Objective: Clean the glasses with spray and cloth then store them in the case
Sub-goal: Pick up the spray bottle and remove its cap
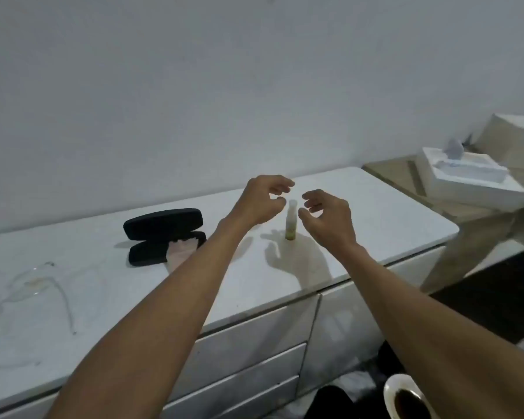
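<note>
White top (pixel 360 207) across mid frame. Case (pixel 164 234) left of centre, lid up, cloth (pixel 182 251) inside. Glasses (pixel 34 282) far left, untouched. Spray (pixel 291 220) upright at centre btwn left hand (pixel 259 204) & right hand (pixel 327 217); both half curled, holding nothing. Nothing cleaned yet, all steps left.

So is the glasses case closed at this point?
No, the black glasses case lies open on the white cabinet top, lid raised, with a pale cloth showing inside it.
</note>
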`<state>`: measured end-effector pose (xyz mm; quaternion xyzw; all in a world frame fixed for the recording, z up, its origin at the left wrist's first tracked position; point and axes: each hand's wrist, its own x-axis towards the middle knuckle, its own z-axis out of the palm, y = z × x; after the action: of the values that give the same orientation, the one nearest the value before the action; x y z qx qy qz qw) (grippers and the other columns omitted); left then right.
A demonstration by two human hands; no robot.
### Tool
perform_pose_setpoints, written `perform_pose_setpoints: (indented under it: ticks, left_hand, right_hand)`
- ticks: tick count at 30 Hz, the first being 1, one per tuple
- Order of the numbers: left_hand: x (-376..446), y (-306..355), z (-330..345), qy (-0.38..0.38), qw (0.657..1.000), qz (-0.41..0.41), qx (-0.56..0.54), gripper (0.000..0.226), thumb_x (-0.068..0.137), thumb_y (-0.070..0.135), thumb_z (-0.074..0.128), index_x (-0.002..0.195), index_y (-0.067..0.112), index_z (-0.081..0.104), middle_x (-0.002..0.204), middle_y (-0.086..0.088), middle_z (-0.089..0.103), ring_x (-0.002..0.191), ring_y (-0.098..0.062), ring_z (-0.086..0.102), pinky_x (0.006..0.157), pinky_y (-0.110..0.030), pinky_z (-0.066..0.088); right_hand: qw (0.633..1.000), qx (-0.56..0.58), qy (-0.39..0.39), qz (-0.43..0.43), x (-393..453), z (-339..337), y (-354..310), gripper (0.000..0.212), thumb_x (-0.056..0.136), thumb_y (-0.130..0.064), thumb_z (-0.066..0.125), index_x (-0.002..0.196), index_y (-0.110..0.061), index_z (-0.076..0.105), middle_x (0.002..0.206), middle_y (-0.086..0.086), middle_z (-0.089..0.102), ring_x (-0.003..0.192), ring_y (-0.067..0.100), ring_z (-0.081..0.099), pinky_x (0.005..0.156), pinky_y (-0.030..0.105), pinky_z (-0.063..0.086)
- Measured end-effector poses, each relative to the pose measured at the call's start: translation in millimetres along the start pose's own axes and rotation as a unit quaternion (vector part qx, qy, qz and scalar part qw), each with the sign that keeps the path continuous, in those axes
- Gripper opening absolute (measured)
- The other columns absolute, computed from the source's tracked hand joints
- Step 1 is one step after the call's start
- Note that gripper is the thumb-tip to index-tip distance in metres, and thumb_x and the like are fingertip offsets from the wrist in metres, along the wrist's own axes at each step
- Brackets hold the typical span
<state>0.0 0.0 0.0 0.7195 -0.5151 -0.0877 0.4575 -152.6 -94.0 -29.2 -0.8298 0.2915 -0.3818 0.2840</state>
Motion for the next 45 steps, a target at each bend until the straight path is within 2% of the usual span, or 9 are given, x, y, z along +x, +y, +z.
perform_pose_setpoints:
  ticks: [7, 13, 22, 27, 30, 34, 37, 41, 45]
  left_hand:
    - [-7.2, 5.8, 11.2, -0.022, 0.999, -0.003, 0.027, 0.037, 0.083, 0.014, 0.074, 0.119, 0.017, 0.073, 0.113, 0.006, 0.073, 0.103, -0.01, 0.068, 0.087, -0.025, 0.052]
    - [-5.7, 0.9, 13.2, -0.02, 0.999, 0.002, 0.039, 0.027, 0.083, 0.008, 0.072, 0.108, 0.015, 0.077, 0.092, 0.005, 0.078, 0.091, -0.005, 0.073, 0.085, -0.026, 0.057]
    - [7.3, 1.7, 9.7, 0.044, 0.999, 0.011, 0.008, 0.022, 0.083, 0.009, 0.075, 0.103, 0.015, 0.078, 0.092, 0.001, 0.078, 0.084, -0.01, 0.074, 0.08, -0.023, 0.058]
    - [2.3, -14.3, 11.6, 0.065, 0.998, -0.021, 0.0, 0.02, 0.084, 0.012, 0.077, 0.103, 0.013, 0.077, 0.09, 0.0, 0.077, 0.08, -0.01, 0.072, 0.076, -0.02, 0.054]
    - [-4.5, -24.9, 15.0, 0.055, 0.998, -0.034, 0.001, 0.019, 0.082, 0.012, 0.077, 0.102, 0.014, 0.077, 0.089, 0.002, 0.077, 0.076, -0.009, 0.071, 0.076, -0.023, 0.056]
    - [-11.1, -36.0, 23.0, 0.015, 0.998, -0.047, 0.042, 0.021, 0.079, 0.009, 0.079, 0.098, 0.015, 0.079, 0.088, 0.001, 0.077, 0.083, -0.015, 0.073, 0.083, -0.034, 0.059]
    - [-13.5, -42.3, 29.3, -0.004, 0.996, -0.059, 0.06, 0.024, 0.076, 0.007, 0.081, 0.098, 0.016, 0.079, 0.089, -0.002, 0.076, 0.086, -0.018, 0.073, 0.087, -0.039, 0.059]
    - [-14.3, -46.2, 29.9, -0.011, 0.994, -0.069, 0.081, 0.026, 0.075, 0.008, 0.082, 0.099, 0.017, 0.079, 0.09, -0.002, 0.076, 0.086, -0.018, 0.072, 0.085, -0.037, 0.059]
    - [-17.7, -49.8, 25.8, -0.02, 0.992, -0.076, 0.1, 0.025, 0.075, 0.008, 0.081, 0.098, 0.018, 0.078, 0.089, -0.002, 0.076, 0.085, -0.018, 0.072, 0.084, -0.037, 0.059]
  right_hand:
    - [0.997, 0.007, -0.047, 0.054, -16.9, 13.3, 6.2, 0.05, 0.084, -0.039, 0.078, 0.125, -0.013, 0.067, 0.103, 0.003, 0.075, 0.095, 0.017, 0.069, 0.088, 0.037, 0.057]
    - [0.997, 0.039, -0.044, 0.048, -16.6, 24.3, 8.8, 0.024, 0.092, -0.04, 0.069, 0.095, -0.016, 0.075, 0.077, -0.01, 0.076, 0.088, 0.013, 0.072, 0.084, 0.042, 0.058]
    - [0.997, 0.043, -0.028, 0.052, -10.1, 28.8, 6.6, 0.022, 0.095, -0.036, 0.066, 0.087, -0.016, 0.073, 0.067, -0.014, 0.073, 0.076, 0.003, 0.072, 0.083, 0.037, 0.057]
    - [0.997, 0.046, -0.016, 0.058, -8.7, 29.6, 8.1, 0.04, 0.101, -0.049, 0.055, 0.082, -0.017, 0.07, 0.063, -0.011, 0.074, 0.071, 0.003, 0.072, 0.08, 0.036, 0.058]
    - [0.997, 0.053, -0.005, 0.06, -8.1, 30.3, 11.4, 0.037, 0.1, -0.048, 0.057, 0.085, -0.016, 0.069, 0.066, -0.007, 0.075, 0.072, 0.008, 0.074, 0.081, 0.04, 0.058]
    - [0.998, 0.053, 0.009, 0.046, -8.9, 29.2, 14.9, 0.023, 0.098, -0.037, 0.064, 0.109, -0.018, 0.065, 0.074, -0.005, 0.077, 0.076, 0.014, 0.075, 0.081, 0.042, 0.058]
    - [0.998, 0.045, 0.019, 0.026, -10.6, 28.5, 16.8, 0.02, 0.099, -0.034, 0.065, 0.109, -0.017, 0.064, 0.073, -0.004, 0.077, 0.073, 0.014, 0.075, 0.079, 0.042, 0.058]
    - [0.999, 0.037, 0.025, 0.021, -10.9, 27.6, 23.4, 0.02, 0.098, -0.036, 0.065, 0.109, -0.019, 0.064, 0.074, -0.003, 0.077, 0.075, 0.015, 0.075, 0.08, 0.044, 0.058]
    - [0.998, 0.044, 0.025, 0.029, -11.2, 26.6, 28.1, 0.021, 0.097, -0.038, 0.066, 0.111, -0.021, 0.064, 0.086, 0.0, 0.078, 0.076, 0.015, 0.076, 0.079, 0.044, 0.059]
